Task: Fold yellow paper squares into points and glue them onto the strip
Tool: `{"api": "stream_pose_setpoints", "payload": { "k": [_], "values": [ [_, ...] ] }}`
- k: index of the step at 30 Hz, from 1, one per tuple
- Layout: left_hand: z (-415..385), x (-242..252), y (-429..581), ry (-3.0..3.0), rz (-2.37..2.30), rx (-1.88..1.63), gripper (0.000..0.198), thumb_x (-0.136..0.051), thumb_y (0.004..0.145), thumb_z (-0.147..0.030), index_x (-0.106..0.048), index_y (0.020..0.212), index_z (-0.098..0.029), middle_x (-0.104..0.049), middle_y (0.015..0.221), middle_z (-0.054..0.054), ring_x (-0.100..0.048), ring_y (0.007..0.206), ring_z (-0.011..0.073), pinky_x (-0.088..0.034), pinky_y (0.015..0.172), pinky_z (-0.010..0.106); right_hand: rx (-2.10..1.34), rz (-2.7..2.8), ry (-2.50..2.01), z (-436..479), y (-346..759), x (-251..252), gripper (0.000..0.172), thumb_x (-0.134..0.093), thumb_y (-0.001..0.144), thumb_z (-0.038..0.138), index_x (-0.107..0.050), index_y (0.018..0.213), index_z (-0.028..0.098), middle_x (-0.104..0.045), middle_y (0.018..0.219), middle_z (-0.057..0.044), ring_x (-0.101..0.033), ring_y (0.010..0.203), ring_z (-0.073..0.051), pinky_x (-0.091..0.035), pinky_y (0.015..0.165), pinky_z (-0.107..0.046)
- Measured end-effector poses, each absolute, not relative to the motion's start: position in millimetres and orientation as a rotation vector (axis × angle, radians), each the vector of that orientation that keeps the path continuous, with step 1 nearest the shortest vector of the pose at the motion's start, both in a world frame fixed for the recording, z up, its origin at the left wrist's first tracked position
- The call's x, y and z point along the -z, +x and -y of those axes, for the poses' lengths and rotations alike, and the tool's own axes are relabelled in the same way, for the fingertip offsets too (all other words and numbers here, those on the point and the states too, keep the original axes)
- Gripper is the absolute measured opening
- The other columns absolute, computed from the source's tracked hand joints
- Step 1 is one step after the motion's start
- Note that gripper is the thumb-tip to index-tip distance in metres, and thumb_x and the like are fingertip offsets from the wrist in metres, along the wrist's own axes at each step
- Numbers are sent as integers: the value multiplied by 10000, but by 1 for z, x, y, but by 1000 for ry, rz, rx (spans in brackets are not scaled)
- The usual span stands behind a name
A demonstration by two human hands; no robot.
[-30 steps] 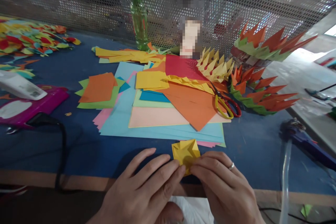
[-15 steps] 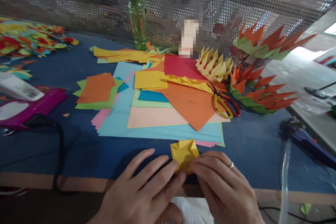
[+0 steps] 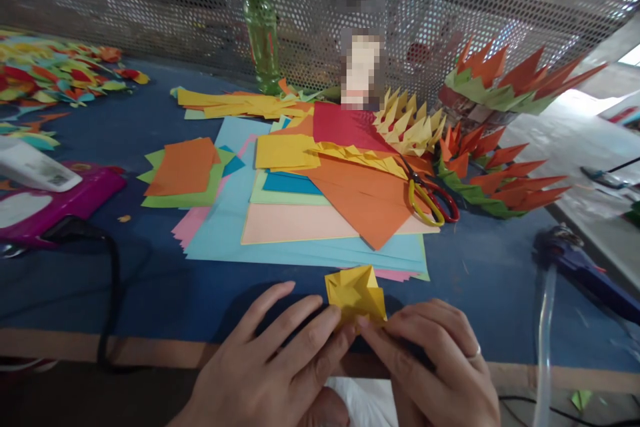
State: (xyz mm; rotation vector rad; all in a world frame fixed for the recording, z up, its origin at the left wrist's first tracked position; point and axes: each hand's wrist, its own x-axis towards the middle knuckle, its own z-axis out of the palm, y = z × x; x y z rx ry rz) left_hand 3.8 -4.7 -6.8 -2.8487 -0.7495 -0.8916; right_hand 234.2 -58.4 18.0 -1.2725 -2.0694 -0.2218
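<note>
A small folded piece of yellow paper (image 3: pixel 353 288) lies near the table's front edge, its upper flaps creased and partly raised. My left hand (image 3: pixel 280 353) holds its lower left side between index finger and thumb; the other fingers spread over the tabletop. At the lower right corner, my right hand (image 3: pixel 435 353) presses the paper with thumb and curled fingers, a ring on one finger. The fingertips hide the paper's lower edge. Just beyond it sits a stack of coloured sheets (image 3: pixel 295 223), light blue, peach and orange among them.
Scissors (image 3: pixel 425 203) with yellow and red handles lie on the sheets' right side. Pointed paper rings (image 3: pixel 505 180) stand at right, near a glue gun (image 3: pixel 585 267). Left are a purple device (image 3: pixel 95 190) with a black cable and colourful scraps (image 3: pixel 65 73). A green bottle (image 3: pixel 263 40) stands behind.
My right hand has shifted slightly right and down, its thumb now at the paper's lower edge. The paper's right flap stands more open. My left hand stays nearly still.
</note>
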Motion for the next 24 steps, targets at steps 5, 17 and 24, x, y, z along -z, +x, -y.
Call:
{"api": "stream_pose_setpoints", "payload": {
  "k": [5, 17, 24],
  "values": [
    [8, 10, 6, -2853, 786, 910, 276, -618, 969, -297, -715, 1220, -233, -723, 1249, -29, -593, 1183, 181, -157, 1286, 445, 320, 2187, -1247, 59, 237, -13, 381, -602, 813, 70, -761, 1135, 198, -738, 897, -12, -562, 939, -185, -441, 908, -359],
    [15, 11, 11, -2864, 874, 899, 303, -575, 979, -236, -696, 1257, -228, -731, 1258, -62, -592, 1196, 161, -132, 1299, 434, 463, 2157, -1370, 61, 241, -5, 341, -652, 804, 113, -777, 1048, 315, -693, 844, -6, -609, 862, -196, -459, 922, -412],
    [9, 12, 2, -2849, 755, 976, 319, -436, 1075, -303, -714, 1211, -223, -732, 1261, -51, -593, 1221, 142, -166, 1295, 453, 461, 2113, -1425, 61, 240, -6, 282, -630, 870, 123, -778, 1025, 305, -692, 871, -33, -628, 866, -209, -499, 902, -424]
  ]
}}
